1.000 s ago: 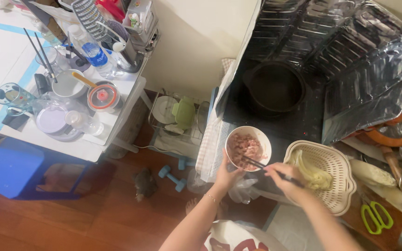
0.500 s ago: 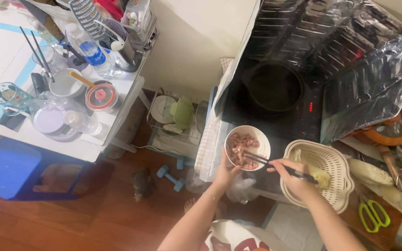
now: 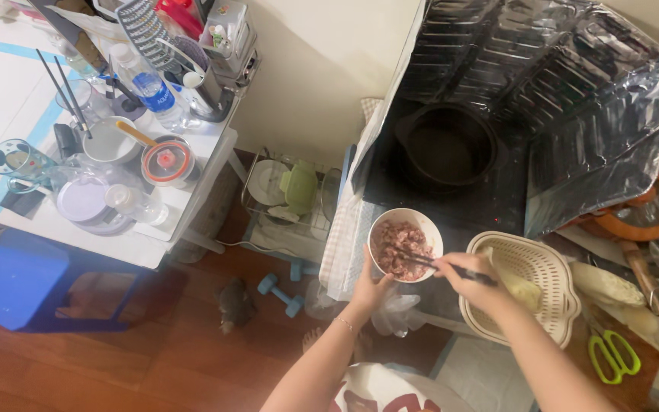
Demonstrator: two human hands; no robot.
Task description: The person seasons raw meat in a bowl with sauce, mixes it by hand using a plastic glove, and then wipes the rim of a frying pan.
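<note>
Two hands work a white bowl of chopped meat at the worktop edge: the left hand cups its seven-o'clock rim, the right hand grip clamped on dark chopsticks at three o'clock. Stirring looks best kept shallow with the bowl braced, given the colander just beside it.

Dim, warm indoor light, soft and slightly grainy overall. Foil screen throws patchy glare; dark pot sits in deep shadow. Frame edges bend and blur; wooden floor murky.
</note>
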